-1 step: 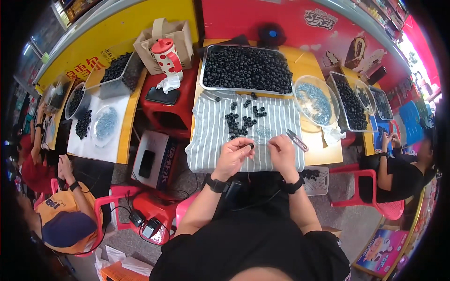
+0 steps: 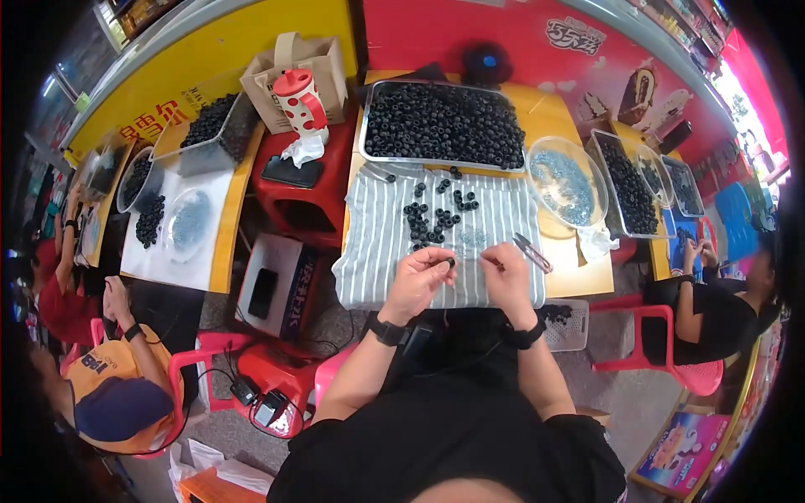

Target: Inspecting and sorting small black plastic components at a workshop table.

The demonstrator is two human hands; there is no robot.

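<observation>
My left hand (image 2: 418, 281) pinches a small black ring-shaped piece (image 2: 451, 261) between thumb and fingertips, just above a grey-and-white striped cloth (image 2: 369, 277). To its right, my right hand (image 2: 506, 273) has thumb and fingers drawn together; anything between them is too small to make out. Loose black ring-shaped pieces (image 2: 417, 222) lie on the cloth beyond my left hand. Beside them is a small scatter of tiny clear bluish bits (image 2: 472, 238). A slim pointed metal tool (image 2: 532, 251), perhaps tweezers or snips, rests right of my right hand.
A large tray (image 2: 363, 138) full of black pieces stands behind the cloth. At right, a round clear tub (image 2: 600, 197) holds bluish bits. A red stool (image 2: 277, 197) carries a phone and spotted cup. Other people sit at tables left and right. A perforated basket (image 2: 574, 335) sits below.
</observation>
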